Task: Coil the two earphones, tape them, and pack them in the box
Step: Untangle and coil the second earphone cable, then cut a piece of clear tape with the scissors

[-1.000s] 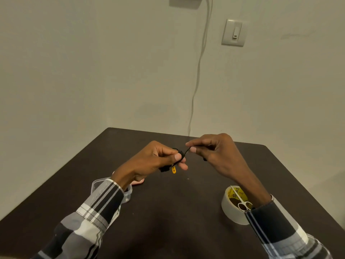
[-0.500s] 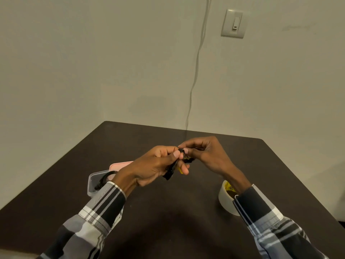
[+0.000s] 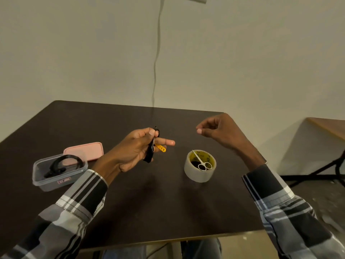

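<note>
My left hand (image 3: 136,149) grips a coiled black earphone (image 3: 150,152) with a yellow tab above the middle of the dark table (image 3: 130,202). My right hand (image 3: 220,131) hovers to the right of it, apart from the coil, fingers loosely curled with thumb and forefinger close together; I see nothing in it. A clear plastic box (image 3: 59,172) at the left holds another coiled black earphone (image 3: 63,163). A roll of clear tape (image 3: 199,166) stands right of centre with small white scissors (image 3: 202,162) lying across its top.
The box's pink lid (image 3: 85,150) lies flat behind the box. A thin cable (image 3: 155,62) hangs down the wall to the table's far edge. A second table (image 3: 328,126) with black legs stands at the right.
My right hand has let go of the earphone and drawn away to the right. The left hand keeps the coil. The view has tilted down, showing the box and tape fully.
</note>
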`<state>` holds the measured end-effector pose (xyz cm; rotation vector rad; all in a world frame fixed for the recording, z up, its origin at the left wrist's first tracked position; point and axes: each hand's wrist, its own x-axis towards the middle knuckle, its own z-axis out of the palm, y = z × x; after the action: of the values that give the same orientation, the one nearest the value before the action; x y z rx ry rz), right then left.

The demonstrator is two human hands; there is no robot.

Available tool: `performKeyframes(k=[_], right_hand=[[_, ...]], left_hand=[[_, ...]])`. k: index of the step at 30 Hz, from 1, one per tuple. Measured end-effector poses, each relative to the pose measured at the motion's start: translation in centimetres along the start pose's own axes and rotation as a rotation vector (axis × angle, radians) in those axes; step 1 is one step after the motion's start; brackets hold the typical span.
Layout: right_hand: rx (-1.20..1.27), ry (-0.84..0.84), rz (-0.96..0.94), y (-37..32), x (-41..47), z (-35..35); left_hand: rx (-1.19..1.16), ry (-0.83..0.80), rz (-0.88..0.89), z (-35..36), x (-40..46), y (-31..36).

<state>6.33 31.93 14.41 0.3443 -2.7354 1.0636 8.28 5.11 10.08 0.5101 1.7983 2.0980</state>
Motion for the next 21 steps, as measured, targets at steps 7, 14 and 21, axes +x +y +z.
performKeyframes(k=[7,14,21], right_hand=[[-0.228,-0.218,0.171,2.3,-3.4,1.0],[-0.336,-0.205,0.247,3.0,-3.9,3.1],[-0.258,-0.133,0.291,2.4,-3.2,3.2]], left_hand=[[-0.1,0.133,-0.067,1.3,0.9,-1.6],[-0.084,0.226,-0.085,1.8,0.9,-2.0],[-0.041,0.223,-0.124,1.3,0.9,-2.3]])
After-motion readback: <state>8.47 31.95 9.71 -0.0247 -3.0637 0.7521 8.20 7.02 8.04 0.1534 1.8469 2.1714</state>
